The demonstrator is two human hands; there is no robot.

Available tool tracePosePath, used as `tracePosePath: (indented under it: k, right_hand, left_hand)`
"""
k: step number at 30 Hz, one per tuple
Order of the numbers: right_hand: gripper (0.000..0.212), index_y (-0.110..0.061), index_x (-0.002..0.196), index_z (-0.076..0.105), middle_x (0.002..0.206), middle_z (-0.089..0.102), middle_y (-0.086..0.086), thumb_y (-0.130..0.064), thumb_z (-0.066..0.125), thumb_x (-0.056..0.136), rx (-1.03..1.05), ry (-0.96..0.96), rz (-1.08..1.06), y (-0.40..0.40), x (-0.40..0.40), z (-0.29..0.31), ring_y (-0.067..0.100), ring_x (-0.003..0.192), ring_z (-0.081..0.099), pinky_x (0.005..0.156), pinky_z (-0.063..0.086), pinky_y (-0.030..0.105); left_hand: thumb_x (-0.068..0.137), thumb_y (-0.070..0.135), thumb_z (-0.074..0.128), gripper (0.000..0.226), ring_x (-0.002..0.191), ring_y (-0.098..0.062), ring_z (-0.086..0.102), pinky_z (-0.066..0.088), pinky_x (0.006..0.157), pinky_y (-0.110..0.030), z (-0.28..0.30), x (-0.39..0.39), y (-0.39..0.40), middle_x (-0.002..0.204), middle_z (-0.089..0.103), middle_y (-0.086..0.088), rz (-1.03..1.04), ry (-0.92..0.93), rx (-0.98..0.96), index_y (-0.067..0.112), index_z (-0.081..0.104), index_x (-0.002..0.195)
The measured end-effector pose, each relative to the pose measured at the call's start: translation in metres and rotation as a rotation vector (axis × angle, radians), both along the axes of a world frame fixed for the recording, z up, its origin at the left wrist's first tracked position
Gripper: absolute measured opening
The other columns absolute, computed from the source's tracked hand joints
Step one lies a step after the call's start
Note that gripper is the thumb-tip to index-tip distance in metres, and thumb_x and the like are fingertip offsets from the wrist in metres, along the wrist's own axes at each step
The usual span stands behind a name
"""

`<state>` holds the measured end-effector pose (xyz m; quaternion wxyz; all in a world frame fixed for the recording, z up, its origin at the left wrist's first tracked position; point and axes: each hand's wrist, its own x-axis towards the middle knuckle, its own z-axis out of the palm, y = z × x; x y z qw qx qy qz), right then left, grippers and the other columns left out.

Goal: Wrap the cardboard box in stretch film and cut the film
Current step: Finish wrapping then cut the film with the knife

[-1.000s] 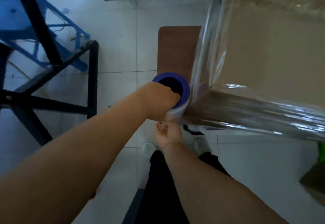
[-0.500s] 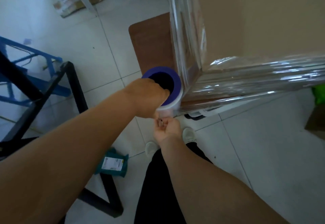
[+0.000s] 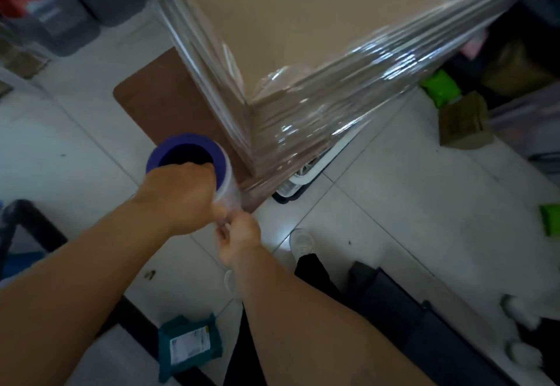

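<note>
- Cardboard box [image 3: 303, 22], the landmark, stands tall, its sides already banded in glossy stretch film [image 3: 348, 107].
- Left hand [image 3: 178, 201] grips the film roll [image 3: 194, 161] upright beside the box's near corner.
- Right hand [image 3: 239, 234], fingers curled, holds the roll's bottom.
- Film appears uncut; cutting remains.

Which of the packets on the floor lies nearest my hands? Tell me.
The dark teal packet with the white label, lying on the floor below the left hand. The green packets lie far to the right, past the wrapped cardboard box.
</note>
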<state>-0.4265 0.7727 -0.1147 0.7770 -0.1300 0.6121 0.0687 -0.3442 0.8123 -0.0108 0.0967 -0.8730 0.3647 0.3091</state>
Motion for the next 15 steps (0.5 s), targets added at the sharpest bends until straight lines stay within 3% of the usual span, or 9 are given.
tracePosePath:
  k: [4,7,12,15]
  right_hand:
    - [0.026,-0.02,0.089,0.057,0.078,0.053,-0.002,-0.004,0.037,0.093,-0.001,0.025,0.063,0.0,0.006,-0.002,0.007,0.066,0.048,0.058,0.038,0.015]
    - [0.029,-0.011,0.117,0.056,0.077,0.047,-0.002,-0.006,0.036,0.096,0.006,0.015,0.061,0.0,0.015,0.003,0.006,0.064,0.045,0.063,0.04,0.014]
    - [0.014,-0.022,0.082,0.057,0.088,0.058,-0.002,-0.015,0.05,0.092,0.095,-0.008,-0.003,0.014,0.031,0.013,0.009,0.082,0.054,0.079,0.043,0.021]
    - [0.014,-0.023,0.094,0.06,0.086,0.058,-0.006,-0.014,0.049,0.092,0.107,-0.033,-0.092,0.018,0.042,0.016,0.008,0.083,0.055,0.088,0.041,0.021]
  left_hand:
    - [0.083,0.047,0.063,0.036,0.069,-0.016,0.055,0.052,0.067,-0.033,0.001,0.004,-0.006,0.074,0.05,0.003,0.01,-0.018,0.048,0.017,0.042,0.088]
    - [0.083,0.042,0.064,0.034,0.067,-0.017,0.056,0.05,0.063,-0.032,-0.002,0.008,-0.005,0.073,0.052,0.001,0.05,-0.032,0.056,0.014,0.047,0.092]
    - [0.084,0.054,0.059,0.055,0.073,-0.021,0.057,0.05,0.063,-0.032,-0.006,0.019,0.013,0.077,0.051,0.001,-0.071,-0.182,0.077,0.01,0.044,0.114]
    - [0.084,0.056,0.058,0.061,0.073,-0.022,0.052,0.047,0.062,-0.033,-0.004,0.024,0.02,0.081,0.05,-0.002,-0.093,-0.203,0.068,0.009,0.041,0.12]
